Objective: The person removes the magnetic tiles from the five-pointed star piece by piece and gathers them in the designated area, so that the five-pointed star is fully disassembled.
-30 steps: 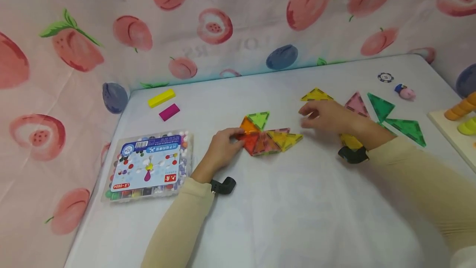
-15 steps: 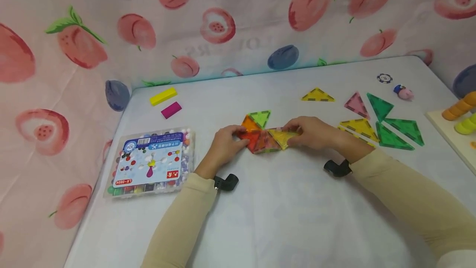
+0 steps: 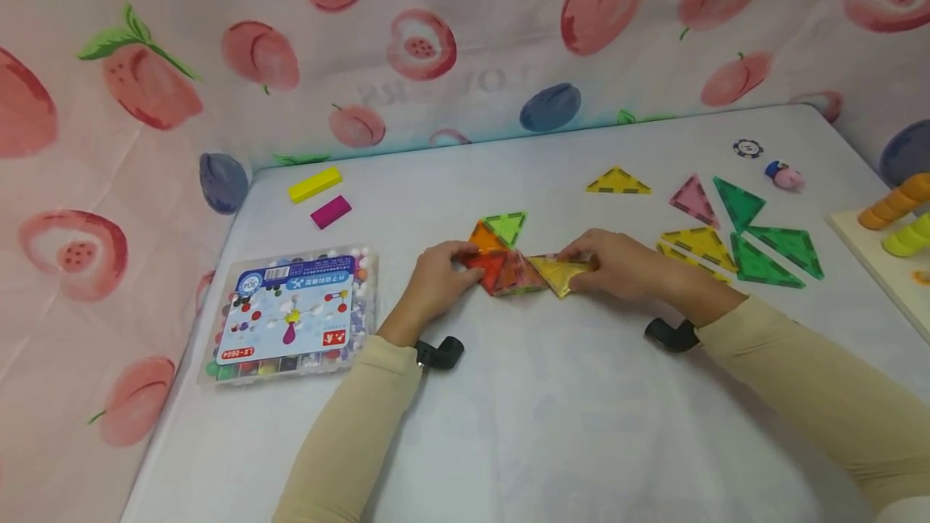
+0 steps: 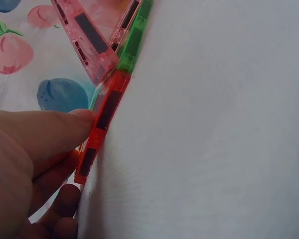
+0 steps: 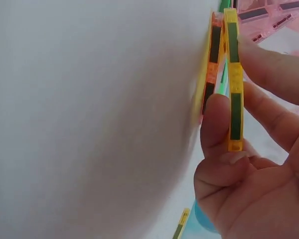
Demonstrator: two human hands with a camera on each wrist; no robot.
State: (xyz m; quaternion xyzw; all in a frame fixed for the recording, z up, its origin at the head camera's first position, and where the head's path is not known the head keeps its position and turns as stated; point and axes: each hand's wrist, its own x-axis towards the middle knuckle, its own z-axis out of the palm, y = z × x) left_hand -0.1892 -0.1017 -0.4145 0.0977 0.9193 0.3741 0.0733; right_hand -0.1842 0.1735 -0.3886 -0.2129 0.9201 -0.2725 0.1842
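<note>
My left hand (image 3: pixel 438 279) pinches a red triangular magnetic tile (image 3: pixel 491 268) at the left end of a joined cluster. Its thumb (image 4: pixel 72 124) lies along the tile's side. At the cluster's right end, my right hand (image 3: pixel 617 265) pinches a yellow triangular magnetic tile (image 3: pixel 555 271) between thumb and fingers. In the right wrist view this yellow tile (image 5: pixel 234 84) stands at a narrow angle beside an orange tile (image 5: pixel 214 59). Orange (image 3: pixel 483 237) and light green (image 3: pixel 508 226) triangles form the cluster's back. A pink tile (image 4: pixel 87 37) stands tilted up in the left wrist view.
Loose yellow (image 3: pixel 699 246), pink (image 3: pixel 694 200) and green (image 3: pixel 766 261) triangles lie to the right, with another yellow triangle (image 3: pixel 618 182) behind. A clear box of beads (image 3: pixel 291 313) sits left, below two blocks (image 3: pixel 316 184). A wooden board (image 3: pixel 882 257) stands far right.
My right hand has come left from over the loose tiles and taken hold of the cluster's yellow tile, which has since tilted slightly. The left hand has stayed at the red tile.
</note>
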